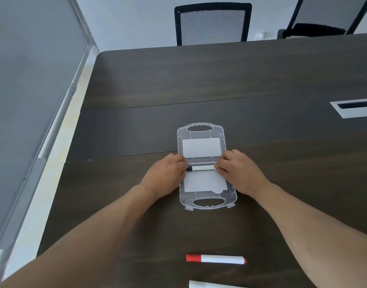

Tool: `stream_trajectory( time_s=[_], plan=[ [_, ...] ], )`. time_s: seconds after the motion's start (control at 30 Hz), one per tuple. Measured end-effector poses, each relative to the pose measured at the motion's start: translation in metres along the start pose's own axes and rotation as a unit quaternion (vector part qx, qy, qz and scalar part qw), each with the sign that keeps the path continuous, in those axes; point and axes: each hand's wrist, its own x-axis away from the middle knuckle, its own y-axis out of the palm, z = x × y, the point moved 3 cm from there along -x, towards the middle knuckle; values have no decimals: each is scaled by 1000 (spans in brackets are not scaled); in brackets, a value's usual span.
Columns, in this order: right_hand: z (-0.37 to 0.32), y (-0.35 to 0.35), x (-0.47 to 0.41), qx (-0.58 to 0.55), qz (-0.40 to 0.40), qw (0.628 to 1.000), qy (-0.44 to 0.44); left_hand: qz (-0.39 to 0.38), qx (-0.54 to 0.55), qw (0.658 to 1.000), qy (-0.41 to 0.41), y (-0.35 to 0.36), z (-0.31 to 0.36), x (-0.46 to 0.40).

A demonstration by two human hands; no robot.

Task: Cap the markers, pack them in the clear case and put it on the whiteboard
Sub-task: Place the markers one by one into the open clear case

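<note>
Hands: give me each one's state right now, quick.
Left hand: closed, pinching the black-capped end of the marker over the open clear case.
Right hand: closed, pinching the marker's other end.

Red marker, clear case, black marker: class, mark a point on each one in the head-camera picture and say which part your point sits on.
red marker (pixel 216 259), head view, on the white barrel
clear case (pixel 201 146), head view, on the far half's white label
black marker (pixel 201 168), head view, on its white barrel, held by both hands
</note>
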Motion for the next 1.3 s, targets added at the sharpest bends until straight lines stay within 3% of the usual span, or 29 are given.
stream_trajectory(
  time_s=[0.23,0.4,0.53,0.77,1.07,1.3],
  plan=[
    [-7,-16,3,4,19,1000,8,13,-5,1000,-17,-4,1,4],
    [-40,-43,37,-37,65,997,13,70,9,997,-24,-25,24,29],
    [-68,-47,96,-77,0,997,-19,126,40,991,-27,-35,49,72],
    [-85,-15,171,-74,-155,984,-37,-13,75,993,89,-7,98,149],
    [-85,0,170,-58,-101,993,-29,-63,68,995,47,21,110,156],
    [-83,-11,161,-3,-99,991,-87,-27,35,997,65,8,112,149]
  ],
)
